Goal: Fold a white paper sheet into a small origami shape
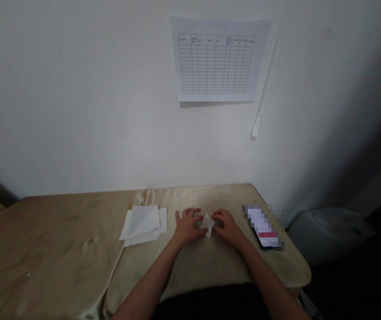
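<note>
Lying on the cloth-covered table [60, 249], right of its middle, a small folded paper [207, 225] sat pinched between both hands. The left hand [187, 226] gripped its left side with curled fingers, and the right hand [228, 226] gripped its right side likewise. A loose stack of white sheets [144, 224] lay just left of the left hand. A phone [263, 229] lay right of the right hand, near the table's edge. A printed chart [217, 62] hung on the far wall
</note>
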The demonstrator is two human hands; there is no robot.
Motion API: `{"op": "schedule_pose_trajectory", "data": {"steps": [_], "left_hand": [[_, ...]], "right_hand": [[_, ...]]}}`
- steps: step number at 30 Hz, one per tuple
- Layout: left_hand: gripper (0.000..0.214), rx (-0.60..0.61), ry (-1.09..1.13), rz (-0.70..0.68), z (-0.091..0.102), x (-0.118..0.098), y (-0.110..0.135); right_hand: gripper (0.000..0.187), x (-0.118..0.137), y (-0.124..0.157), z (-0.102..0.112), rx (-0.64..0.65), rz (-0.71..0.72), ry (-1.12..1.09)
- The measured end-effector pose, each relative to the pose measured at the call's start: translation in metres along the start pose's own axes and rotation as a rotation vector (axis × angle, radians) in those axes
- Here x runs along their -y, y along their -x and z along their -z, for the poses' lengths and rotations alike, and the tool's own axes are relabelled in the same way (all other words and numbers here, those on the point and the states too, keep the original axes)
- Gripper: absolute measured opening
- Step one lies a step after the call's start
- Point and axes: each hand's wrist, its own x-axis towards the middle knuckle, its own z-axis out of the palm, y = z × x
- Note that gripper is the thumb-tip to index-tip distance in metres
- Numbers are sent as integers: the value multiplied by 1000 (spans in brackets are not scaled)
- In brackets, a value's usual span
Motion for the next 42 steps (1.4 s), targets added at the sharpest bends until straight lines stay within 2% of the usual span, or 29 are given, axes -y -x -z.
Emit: {"op": "schedule_pose_trajectory", "data": {"steps": [24, 34, 42], "left_hand": [[38, 55, -51, -12, 3, 0, 1], [66, 90, -57, -26, 4, 0, 1], [69, 104, -46, -35, 5, 0, 0]], "right_hand": [[24, 8, -2, -2, -3, -51, 104], [21, 10, -4, -3, -3, -86, 108], [15, 8, -4, -4, -17, -72, 103]]}}
